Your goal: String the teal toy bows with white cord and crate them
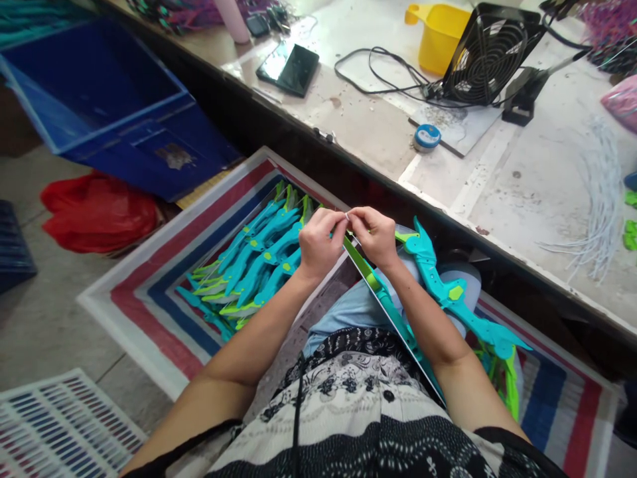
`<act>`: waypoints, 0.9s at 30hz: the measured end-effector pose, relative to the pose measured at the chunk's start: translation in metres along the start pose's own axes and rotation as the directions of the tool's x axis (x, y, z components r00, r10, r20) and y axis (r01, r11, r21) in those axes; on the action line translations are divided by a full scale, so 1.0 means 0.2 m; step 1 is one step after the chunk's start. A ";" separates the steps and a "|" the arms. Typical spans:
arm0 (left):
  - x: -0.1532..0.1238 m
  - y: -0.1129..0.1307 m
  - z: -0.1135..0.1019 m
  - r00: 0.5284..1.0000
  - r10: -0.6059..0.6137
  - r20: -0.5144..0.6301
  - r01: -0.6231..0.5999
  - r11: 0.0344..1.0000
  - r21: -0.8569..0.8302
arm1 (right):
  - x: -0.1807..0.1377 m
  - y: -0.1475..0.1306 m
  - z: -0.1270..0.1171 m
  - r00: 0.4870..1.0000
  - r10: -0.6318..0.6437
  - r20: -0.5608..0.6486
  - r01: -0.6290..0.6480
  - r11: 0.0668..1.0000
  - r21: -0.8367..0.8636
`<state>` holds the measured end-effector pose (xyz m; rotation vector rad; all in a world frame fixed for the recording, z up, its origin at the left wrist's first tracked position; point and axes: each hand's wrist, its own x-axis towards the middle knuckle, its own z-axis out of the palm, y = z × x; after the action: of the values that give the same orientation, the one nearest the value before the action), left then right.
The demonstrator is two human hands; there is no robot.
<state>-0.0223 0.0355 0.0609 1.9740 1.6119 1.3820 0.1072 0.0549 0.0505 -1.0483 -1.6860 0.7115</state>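
My left hand (321, 243) and my right hand (375, 236) meet above my lap, fingers pinched together on a thin white string at the tip of a turquoise and green toy bow (438, 282). The bow lies slanted across my lap, its green limb (365, 272) running down under my right forearm. To my left, several finished turquoise bows (253, 265) lie stacked in a striped woven bag (159, 279).
A worktable (497, 172) ahead holds a bundle of white strings (597, 199), a black fan (490, 53), a yellow scoop (438, 36), a phone (288, 66) and a blue tape roll (426, 137). A blue crate (99, 99) and a red bag (97, 212) sit on the floor at left.
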 end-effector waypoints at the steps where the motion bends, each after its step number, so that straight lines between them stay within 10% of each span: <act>1: 0.00 0.00 -0.01 1.000 -0.023 0.013 0.022 1.000 0.006 | -0.01 0.01 0.01 0.999 0.035 0.012 -0.035 0.999 0.040; 15: -0.06 -0.07 -0.10 0.979 -0.097 0.180 0.105 0.994 -0.030 | -0.12 0.04 0.14 0.996 0.048 -0.077 -0.049 0.999 -0.017; 27: -0.09 -0.07 -0.09 0.985 -0.151 0.089 0.148 0.988 0.039 | -0.16 0.05 0.16 0.998 -0.002 -0.055 0.000 0.999 -0.040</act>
<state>-0.0448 0.0184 0.0513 1.8624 1.7115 1.1996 0.0853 0.0308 0.0182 -1.0853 -1.6591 0.6445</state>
